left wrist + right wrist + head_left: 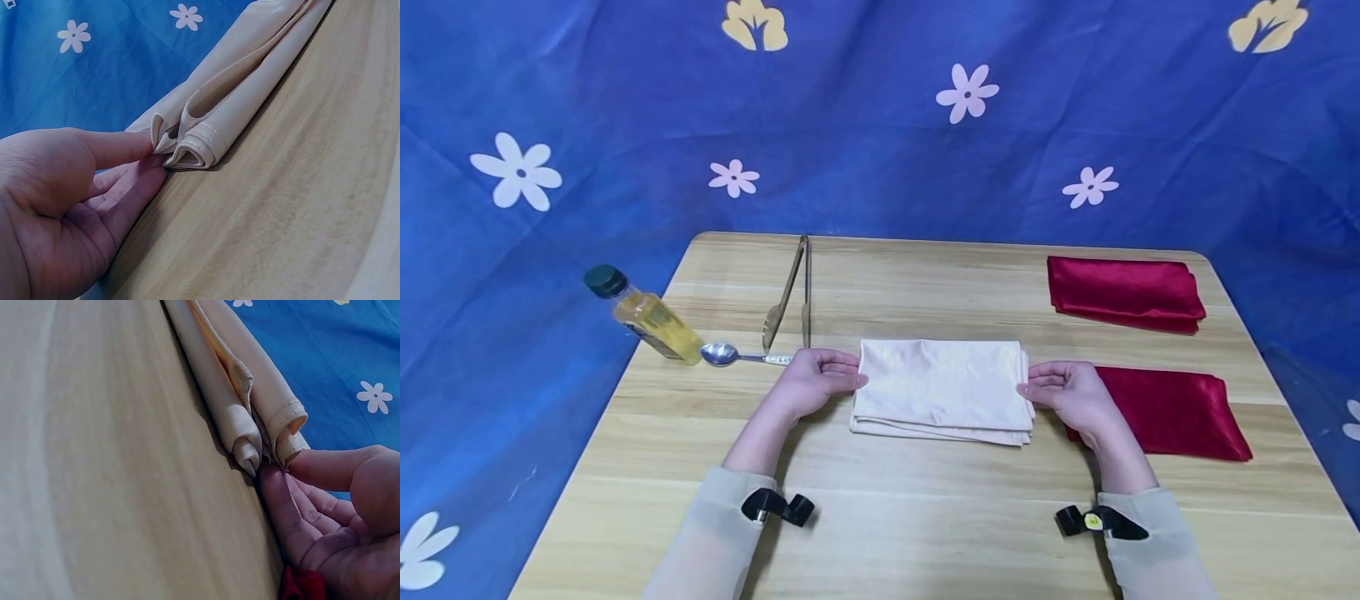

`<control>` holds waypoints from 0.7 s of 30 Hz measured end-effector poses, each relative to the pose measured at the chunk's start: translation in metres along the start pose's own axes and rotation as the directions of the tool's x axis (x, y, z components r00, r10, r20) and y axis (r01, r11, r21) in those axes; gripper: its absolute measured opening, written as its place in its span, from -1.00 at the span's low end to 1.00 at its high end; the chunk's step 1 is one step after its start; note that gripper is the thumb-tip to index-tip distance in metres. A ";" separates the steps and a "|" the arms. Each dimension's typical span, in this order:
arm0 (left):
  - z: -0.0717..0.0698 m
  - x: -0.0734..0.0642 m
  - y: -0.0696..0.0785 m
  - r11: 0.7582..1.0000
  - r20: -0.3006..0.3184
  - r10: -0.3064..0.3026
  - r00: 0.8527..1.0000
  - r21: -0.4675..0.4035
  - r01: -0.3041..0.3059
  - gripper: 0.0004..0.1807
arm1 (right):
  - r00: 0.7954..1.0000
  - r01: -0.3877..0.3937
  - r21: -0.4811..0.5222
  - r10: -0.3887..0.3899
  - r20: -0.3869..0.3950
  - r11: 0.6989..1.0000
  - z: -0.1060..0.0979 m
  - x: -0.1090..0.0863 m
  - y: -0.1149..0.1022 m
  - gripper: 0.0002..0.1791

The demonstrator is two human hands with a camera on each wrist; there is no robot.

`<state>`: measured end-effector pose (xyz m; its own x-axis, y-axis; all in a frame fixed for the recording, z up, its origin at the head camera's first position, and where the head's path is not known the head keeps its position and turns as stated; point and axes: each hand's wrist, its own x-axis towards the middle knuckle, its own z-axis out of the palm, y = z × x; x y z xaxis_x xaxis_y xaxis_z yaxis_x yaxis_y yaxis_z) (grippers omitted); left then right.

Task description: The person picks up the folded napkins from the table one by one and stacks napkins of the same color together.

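Sleeves (703, 542) extend over the surface (925, 517), its near edge cut off, while the left hand (812, 383) and right hand (1071, 396) pinch opposite ends of the folded cream cloth (940, 383) midway between the side edges; keep both pinches level and the layers aligned, the number of layers caught being indeterminable.

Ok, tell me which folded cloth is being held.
The white cloth: the left hand and right hand pinch its ends. Neither grips the near red cloth or far red cloth.

Pale wood table (925, 533) — bottle (662, 323), spoon (721, 355), tongs (807, 312) left; folded white cloth (940, 383) mid — far red cloth (1126, 292), near red cloth (1172, 412) right.
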<state>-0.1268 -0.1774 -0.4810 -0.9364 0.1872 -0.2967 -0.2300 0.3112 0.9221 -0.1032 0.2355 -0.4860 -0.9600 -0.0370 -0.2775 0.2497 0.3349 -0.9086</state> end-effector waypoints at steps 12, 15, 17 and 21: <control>0.001 0.002 -0.002 1.000 -0.006 -0.001 1.000 0.002 0.001 -0.52 | 1.000 -0.009 -0.011 0.009 0.014 1.000 -0.001 0.000 -0.003 -0.58; 0.001 0.002 -0.003 1.000 -0.014 0.009 1.000 -0.002 -0.009 -0.53 | 1.000 -0.012 -0.010 0.012 0.025 1.000 -0.002 0.000 -0.005 -0.58; 0.000 0.001 -0.003 1.000 -0.026 0.020 0.999 -0.002 -0.020 -0.54 | 0.999 -0.008 -0.014 0.009 0.037 1.000 -0.003 -0.001 -0.006 -0.57; -0.004 -0.001 -0.003 1.000 -0.058 0.030 0.998 0.008 -0.030 -0.57 | 0.998 -0.001 -0.012 0.002 0.055 1.000 -0.008 -0.005 -0.009 -0.56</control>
<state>-0.1261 -0.1820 -0.4822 -0.9567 0.1423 -0.2538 -0.1998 0.3128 0.9286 -0.1020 0.2405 -0.4744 -0.9512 -0.0883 -0.2958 0.2490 0.3464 -0.9044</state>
